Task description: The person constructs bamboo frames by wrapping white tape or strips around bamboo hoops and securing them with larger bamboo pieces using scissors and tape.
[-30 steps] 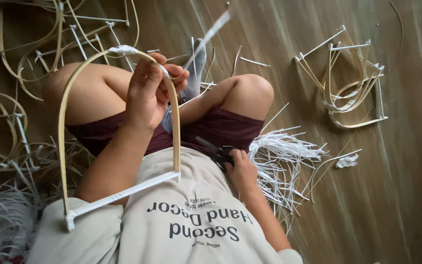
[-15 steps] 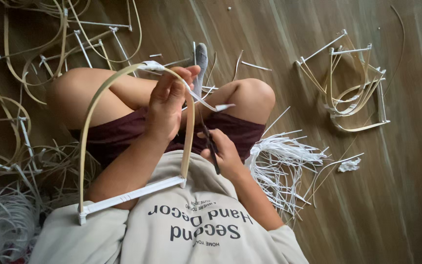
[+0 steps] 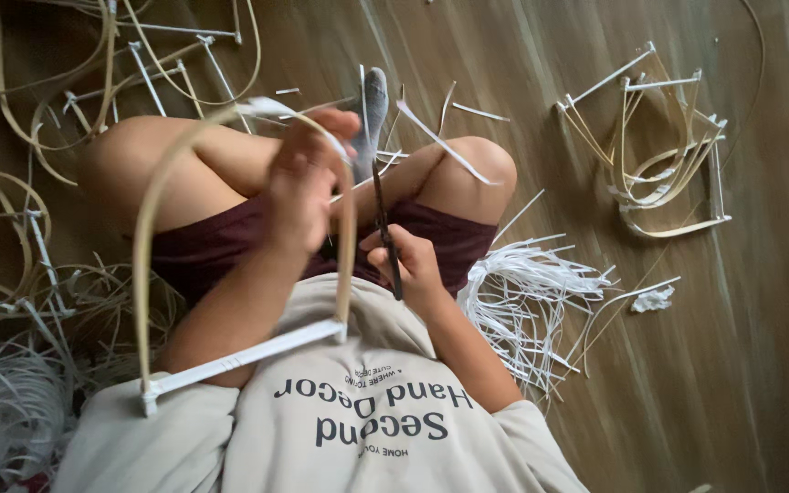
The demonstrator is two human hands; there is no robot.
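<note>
My left hand (image 3: 306, 178) grips the top of a bent bamboo arch (image 3: 144, 265), whose ends are joined by a white crossbar (image 3: 239, 358) resting against my chest. A thin white strip (image 3: 442, 143) is wrapped at the arch's top and trails off to the right over my knee. Just below, my right hand (image 3: 405, 262) holds a slim dark cutting tool (image 3: 383, 215) pointing up toward the wrapped top. I sit cross-legged on a wooden floor.
Several finished arch frames (image 3: 673, 173) lie piled at the right. A bundle of loose white strips (image 3: 531, 297) spreads by my right thigh, with a crumpled scrap (image 3: 653, 298) beyond. Tangled bamboo hoops and frames (image 3: 38, 192) crowd the left side.
My right hand lifted the dark tool from my lap and raised it toward the arch's top. My left hand and the arch shifted right, and the white strip swung out over my knee.
</note>
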